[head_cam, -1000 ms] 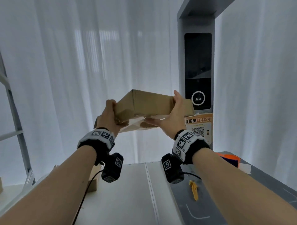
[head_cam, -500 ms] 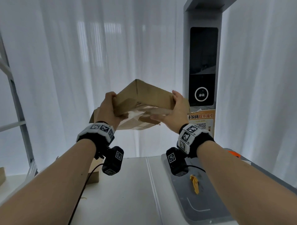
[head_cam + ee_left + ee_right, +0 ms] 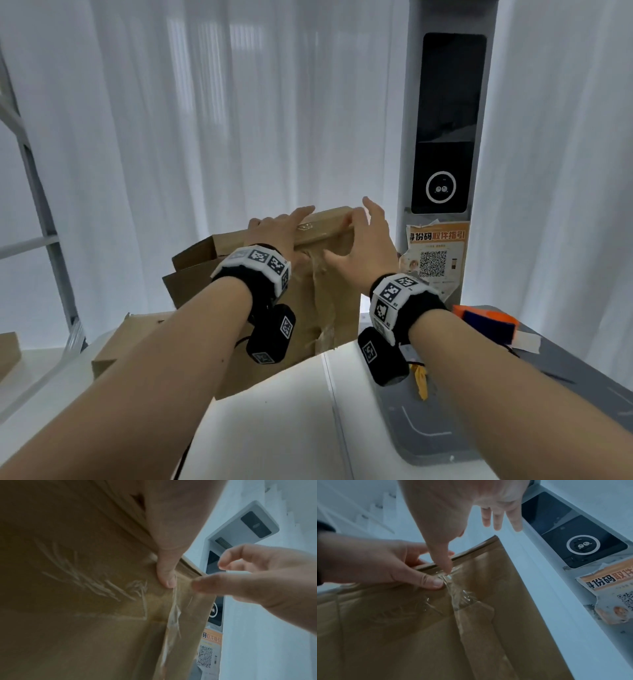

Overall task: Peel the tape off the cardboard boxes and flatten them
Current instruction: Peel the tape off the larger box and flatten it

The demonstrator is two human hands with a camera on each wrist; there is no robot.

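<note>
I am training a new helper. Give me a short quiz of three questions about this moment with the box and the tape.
1. True or false: the clear tape is already fully off the cardboard box.
2. What does the left hand hold? A) the box's top edge B) a yellow tool C) a poster
3. Fill in: the right hand touches the tape with its ____.

Key: 1 false; 2 A; 3 thumb.

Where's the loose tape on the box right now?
On the near face of the cardboard box, the clear tape runs down from the top edge, between the left hand thumb and right hand thumb.
</note>
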